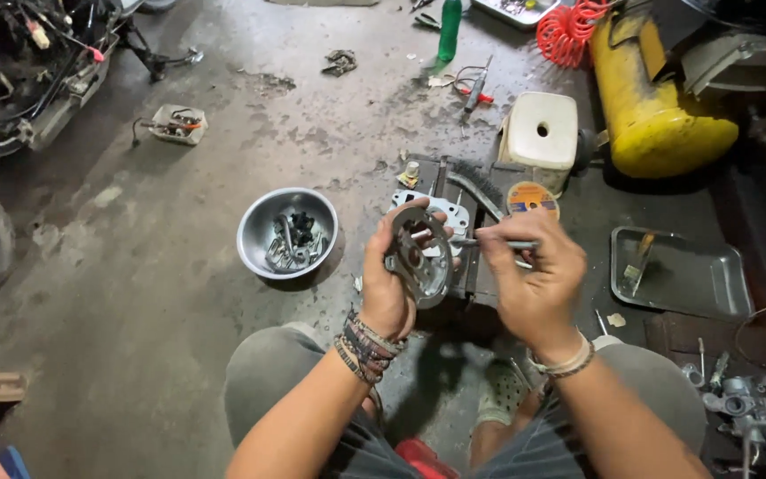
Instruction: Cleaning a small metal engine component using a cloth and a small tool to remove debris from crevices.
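Observation:
My left hand (389,282) grips a round grey metal engine part (420,255), held upright in front of me. My right hand (532,277) holds a thin metal tool (500,242) level, its tip pointing left onto the round part. Both hands are above a dark block with a wire brush (474,189) and a pale engine cover (443,209) on the concrete floor. Beaded bands circle my left wrist, a pale band my right.
A steel bowl (261,232) of bolts sits to the left. A flat metal tray (711,284) lies at right, a white stool (541,129) and a yellow tank (653,106) behind. A motorcycle (19,71) stands top left. A carburettor (755,408) lies bottom right.

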